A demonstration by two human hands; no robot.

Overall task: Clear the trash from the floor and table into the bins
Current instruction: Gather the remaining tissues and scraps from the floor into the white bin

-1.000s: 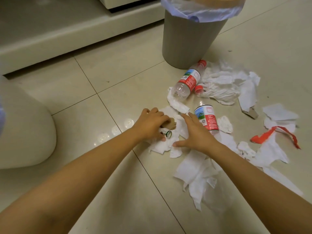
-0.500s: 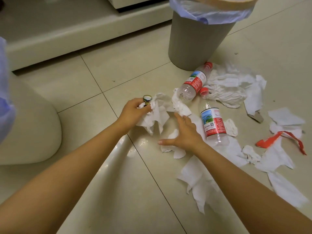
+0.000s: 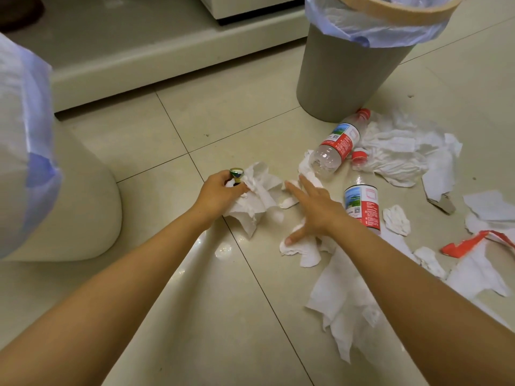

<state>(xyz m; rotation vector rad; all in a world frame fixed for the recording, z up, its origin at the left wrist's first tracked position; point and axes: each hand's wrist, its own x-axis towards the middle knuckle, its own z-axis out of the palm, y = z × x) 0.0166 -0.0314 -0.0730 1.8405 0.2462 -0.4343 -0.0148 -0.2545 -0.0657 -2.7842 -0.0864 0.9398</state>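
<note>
Right hand [image 3: 315, 207] moved toward grey bin [image 3: 342, 76], fingers spread on tissue; left hand [image 3: 220, 195] clamps crumpled tissue [image 3: 259, 199] and small bottle [image 3: 236, 174].

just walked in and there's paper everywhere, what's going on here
A person is picking trash off the tiled floor. The left hand grips a wad of white tissue and a small green-rimmed cap. The right hand reaches flat over more tissue. Two plastic bottles and torn paper lie by the lined bin.
</note>
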